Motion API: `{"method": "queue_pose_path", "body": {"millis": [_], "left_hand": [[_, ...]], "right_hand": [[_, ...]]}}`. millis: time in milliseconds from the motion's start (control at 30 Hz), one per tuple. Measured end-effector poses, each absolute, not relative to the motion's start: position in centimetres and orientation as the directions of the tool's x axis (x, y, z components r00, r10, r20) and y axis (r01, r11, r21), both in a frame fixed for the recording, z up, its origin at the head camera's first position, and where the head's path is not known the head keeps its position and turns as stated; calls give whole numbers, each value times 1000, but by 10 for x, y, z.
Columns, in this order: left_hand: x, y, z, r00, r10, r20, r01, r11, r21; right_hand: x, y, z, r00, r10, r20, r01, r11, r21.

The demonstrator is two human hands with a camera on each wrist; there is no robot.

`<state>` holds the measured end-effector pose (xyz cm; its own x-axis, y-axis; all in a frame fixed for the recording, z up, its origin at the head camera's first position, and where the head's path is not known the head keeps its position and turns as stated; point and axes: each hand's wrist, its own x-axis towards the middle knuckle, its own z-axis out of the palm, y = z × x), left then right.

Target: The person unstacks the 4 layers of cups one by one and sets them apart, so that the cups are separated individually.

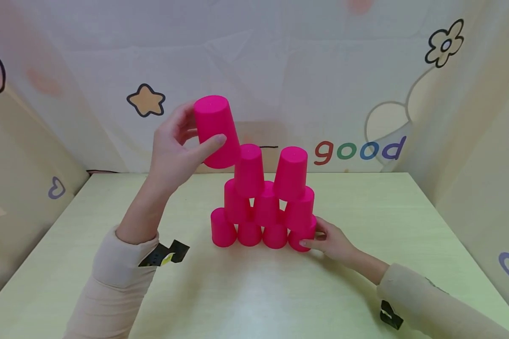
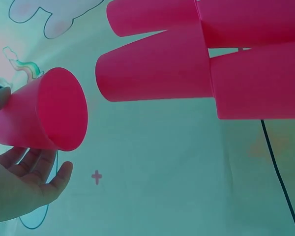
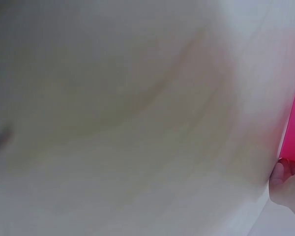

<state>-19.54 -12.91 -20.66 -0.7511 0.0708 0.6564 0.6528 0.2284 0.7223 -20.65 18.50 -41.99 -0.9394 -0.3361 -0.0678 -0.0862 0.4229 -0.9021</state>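
My left hand (image 1: 169, 148) grips a pink cup (image 1: 215, 125), mouth down and slightly tilted, in the air at the upper left of a cup stack. The thumb lies across the cup's front and the fingers go behind it. In the left wrist view the held cup's open mouth (image 2: 64, 110) shows, apart from the stacked cups (image 2: 155, 69). My right hand (image 1: 332, 242) holds the bottom right cup (image 1: 300, 239) of the stack, thumb in front, fingers at its side and partly hidden. All stacked cups stand upside down: several at the base, three above, two on top.
The stack stands on a pale table (image 1: 356, 202). Behind it hangs a printed cloth (image 1: 280, 70) with a star, a flower and the word "good". A black device (image 1: 163, 254) sits at the left cuff, another (image 1: 391, 314) at the right sleeve.
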Motion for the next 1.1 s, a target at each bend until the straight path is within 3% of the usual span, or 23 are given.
{"method": "queue_pose_path", "body": {"millis": [567, 1100], "left_hand": [[-182, -168, -223, -790, 23, 613, 599, 249, 761], [-175, -199, -250, -836, -22, 548, 507, 354, 786]], "right_hand": [[-207, 186, -419, -943, -322, -87, -63, 427, -902], [-206, 185, -419, -937, -339, -88, -69, 424, -903]]}}
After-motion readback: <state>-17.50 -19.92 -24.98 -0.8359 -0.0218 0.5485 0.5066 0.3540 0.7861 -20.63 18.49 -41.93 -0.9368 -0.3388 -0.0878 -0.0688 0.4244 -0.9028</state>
